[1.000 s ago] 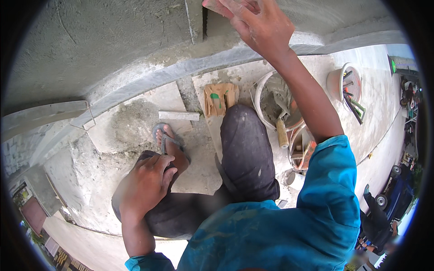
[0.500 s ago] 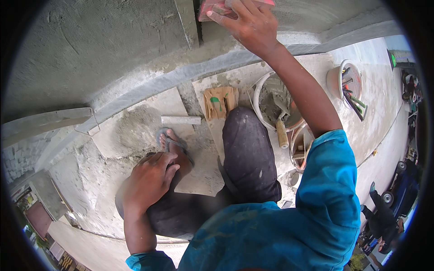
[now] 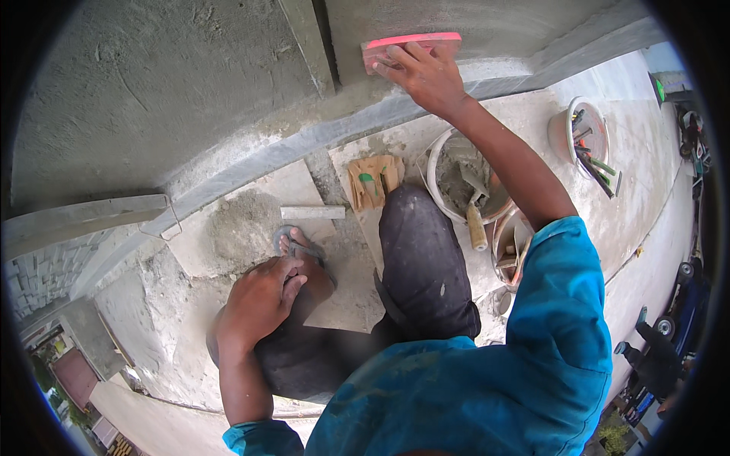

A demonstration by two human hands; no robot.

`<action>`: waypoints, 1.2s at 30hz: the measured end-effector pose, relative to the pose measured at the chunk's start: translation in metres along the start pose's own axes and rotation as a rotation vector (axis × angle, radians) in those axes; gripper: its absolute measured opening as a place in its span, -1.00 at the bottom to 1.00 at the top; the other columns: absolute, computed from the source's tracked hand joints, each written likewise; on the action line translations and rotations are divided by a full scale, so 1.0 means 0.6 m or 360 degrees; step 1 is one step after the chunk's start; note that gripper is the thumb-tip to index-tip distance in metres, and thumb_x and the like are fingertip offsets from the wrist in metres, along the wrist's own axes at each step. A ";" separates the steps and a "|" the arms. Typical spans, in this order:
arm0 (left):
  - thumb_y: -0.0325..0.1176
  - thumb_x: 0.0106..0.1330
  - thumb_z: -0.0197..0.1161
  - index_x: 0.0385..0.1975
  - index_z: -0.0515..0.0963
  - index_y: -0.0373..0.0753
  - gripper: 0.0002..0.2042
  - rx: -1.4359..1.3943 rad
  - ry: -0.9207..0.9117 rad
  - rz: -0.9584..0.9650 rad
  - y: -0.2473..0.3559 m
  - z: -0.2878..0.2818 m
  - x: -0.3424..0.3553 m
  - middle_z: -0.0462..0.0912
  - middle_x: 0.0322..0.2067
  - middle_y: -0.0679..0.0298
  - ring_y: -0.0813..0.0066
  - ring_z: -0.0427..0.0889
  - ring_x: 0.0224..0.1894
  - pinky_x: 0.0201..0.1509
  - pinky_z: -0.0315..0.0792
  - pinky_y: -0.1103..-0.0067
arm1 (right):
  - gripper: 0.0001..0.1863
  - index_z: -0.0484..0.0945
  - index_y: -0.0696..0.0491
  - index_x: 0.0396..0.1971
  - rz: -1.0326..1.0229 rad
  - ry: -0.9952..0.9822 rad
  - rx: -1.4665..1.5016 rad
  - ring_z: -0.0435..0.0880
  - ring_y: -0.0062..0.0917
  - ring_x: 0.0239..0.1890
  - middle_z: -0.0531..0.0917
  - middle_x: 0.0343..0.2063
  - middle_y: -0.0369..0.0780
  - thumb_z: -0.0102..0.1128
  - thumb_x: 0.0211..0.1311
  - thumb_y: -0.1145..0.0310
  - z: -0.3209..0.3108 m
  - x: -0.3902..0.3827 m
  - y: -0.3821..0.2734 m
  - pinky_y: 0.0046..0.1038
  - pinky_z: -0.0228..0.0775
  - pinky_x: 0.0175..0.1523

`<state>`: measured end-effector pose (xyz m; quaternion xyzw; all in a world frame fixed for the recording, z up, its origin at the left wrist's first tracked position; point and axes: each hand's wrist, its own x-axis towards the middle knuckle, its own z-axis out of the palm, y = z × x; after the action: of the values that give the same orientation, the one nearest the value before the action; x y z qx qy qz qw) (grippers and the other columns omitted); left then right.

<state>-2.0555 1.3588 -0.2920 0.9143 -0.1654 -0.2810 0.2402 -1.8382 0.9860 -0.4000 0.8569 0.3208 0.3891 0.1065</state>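
Note:
My right hand (image 3: 422,76) grips a pink rectangular float (image 3: 411,39), pressed against the grey plastered surface (image 3: 473,26) at the top, beside a narrow upright groove and raised strip (image 3: 310,42). My left hand (image 3: 258,296) rests over my bent left leg, fingers loosely curled with nothing visible in them. Below my right arm a white bucket (image 3: 435,175) holds wet mortar and a wooden-handled trowel (image 3: 477,228).
A tool-filled bucket (image 3: 563,140) stands right, a smaller bucket (image 3: 517,247) beside my knee. Torn brown paper (image 3: 366,182) and a pale bar (image 3: 312,212) lie on the ground. A concrete ledge (image 3: 91,214) juts left. A person (image 3: 654,365) and blue vehicle (image 3: 688,311) are far right.
My right hand and the pink float have moved down along the plastered surface from the top edge of the view. My left hand stays over the leg.

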 end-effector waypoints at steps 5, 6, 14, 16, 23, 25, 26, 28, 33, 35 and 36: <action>-0.39 0.40 0.32 -0.02 0.61 -0.24 -0.79 0.0024 0.0045 0.0032 -0.008 0.003 0.002 0.77 -0.18 0.07 0.06 0.77 -0.12 -0.04 0.60 0.30 | -0.47 0.72 -0.37 0.09 0.0138 0.0371 -0.0028 0.62 -0.64 -0.11 0.65 -0.13 -0.51 0.42 0.04 0.30 -0.069 0.070 0.012 -0.39 0.35 -0.06; -0.39 0.40 0.33 -0.02 0.61 -0.24 -0.79 0.0033 0.0055 0.0050 -0.006 0.001 0.004 0.76 -0.18 0.07 0.05 0.76 -0.12 -0.05 0.60 0.30 | -0.46 0.72 -0.36 0.10 0.0138 0.0497 -0.0038 0.62 -0.64 -0.12 0.65 -0.15 -0.51 0.44 0.03 0.31 -0.080 0.097 0.021 -0.39 0.35 -0.05; -0.37 0.39 0.33 -0.04 0.61 -0.25 -0.79 0.0034 0.0060 0.0047 -0.003 0.000 0.010 0.76 -0.21 0.06 0.03 0.75 -0.14 -0.06 0.59 0.28 | -0.56 0.70 -0.02 -0.03 0.0073 0.0793 0.0062 0.63 -0.49 -0.22 0.62 -0.21 -0.36 0.33 -0.02 0.43 -0.115 0.190 0.047 -0.31 0.35 -0.13; -0.37 0.39 0.33 -0.04 0.61 -0.25 -0.79 0.0015 0.0071 0.0043 -0.002 -0.001 0.010 0.76 -0.20 0.06 0.03 0.75 -0.14 -0.06 0.59 0.28 | -0.52 0.70 -0.11 0.02 0.0062 0.0623 0.0090 0.63 -0.53 -0.19 0.63 -0.19 -0.40 0.38 -0.01 0.40 -0.104 0.172 0.038 -0.34 0.34 -0.10; -0.38 0.39 0.33 -0.05 0.60 -0.25 -0.79 -0.0007 0.0061 0.0031 -0.006 -0.002 0.009 0.75 -0.20 0.05 0.02 0.75 -0.13 -0.06 0.59 0.27 | -0.41 0.70 -0.21 0.13 0.0141 0.0109 0.0152 0.63 -0.59 -0.12 0.67 -0.15 -0.42 0.48 -0.03 0.37 -0.024 0.030 -0.015 -0.39 0.38 -0.06; -0.38 0.39 0.33 -0.05 0.61 -0.24 -0.80 -0.0048 0.0077 0.0007 -0.003 -0.004 0.008 0.75 -0.21 0.06 0.03 0.75 -0.12 -0.07 0.59 0.27 | -0.44 0.70 -0.18 0.11 0.0428 0.0104 0.0567 0.66 -0.55 -0.12 0.66 -0.16 -0.38 0.42 0.00 0.42 -0.054 0.031 -0.032 -0.39 0.45 -0.08; -0.38 0.39 0.33 -0.05 0.61 -0.24 -0.80 -0.0029 0.0074 -0.0003 -0.005 -0.005 0.010 0.75 -0.21 0.06 0.03 0.75 -0.12 -0.06 0.59 0.27 | -0.48 0.70 -0.16 0.08 0.0664 0.0170 0.0887 0.68 -0.53 -0.12 0.66 -0.16 -0.36 0.37 0.02 0.44 -0.075 0.039 -0.042 -0.39 0.48 -0.09; -0.38 0.39 0.33 -0.05 0.61 -0.22 -0.80 0.0003 0.0062 -0.0025 -0.010 -0.005 0.009 0.75 -0.20 0.07 0.04 0.75 -0.12 -0.06 0.58 0.27 | -0.55 0.67 -0.04 0.12 0.1095 -0.0012 0.1560 0.71 -0.48 -0.10 0.68 -0.12 -0.29 0.22 0.19 0.44 -0.135 0.068 -0.039 -0.39 0.62 -0.08; -0.34 0.39 0.33 -0.05 0.62 -0.20 -0.80 -0.0028 0.0104 -0.0009 -0.015 -0.004 0.009 0.75 -0.21 0.08 0.03 0.74 -0.14 -0.06 0.57 0.25 | -0.54 0.55 0.22 0.22 0.1835 -0.0097 0.3431 0.73 -0.55 -0.08 0.71 -0.04 -0.19 0.09 0.51 0.22 -0.143 0.068 0.007 -0.46 0.67 -0.05; -0.33 0.40 0.33 -0.05 0.63 -0.19 -0.81 -0.0018 0.0116 0.0000 -0.016 -0.003 0.012 0.74 -0.22 0.08 0.02 0.73 -0.16 -0.07 0.56 0.24 | -0.52 0.54 0.24 0.22 0.1997 -0.0027 0.3478 0.73 -0.57 -0.13 0.71 -0.06 -0.19 0.10 0.51 0.19 -0.136 0.068 0.020 -0.47 0.67 -0.09; -0.32 0.40 0.32 -0.06 0.63 -0.19 -0.81 -0.0002 0.0124 0.0000 -0.018 -0.002 0.011 0.74 -0.22 0.08 0.01 0.73 -0.16 -0.07 0.56 0.23 | -0.52 0.56 0.23 0.21 0.1999 -0.0042 0.3426 0.73 -0.57 -0.15 0.71 -0.09 -0.19 0.09 0.51 0.18 -0.138 0.075 0.019 -0.47 0.66 -0.10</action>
<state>-2.0475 1.3653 -0.2997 0.9244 -0.1558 -0.2454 0.2470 -1.8716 1.0004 -0.3121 0.5177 0.0106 -0.0961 -0.8501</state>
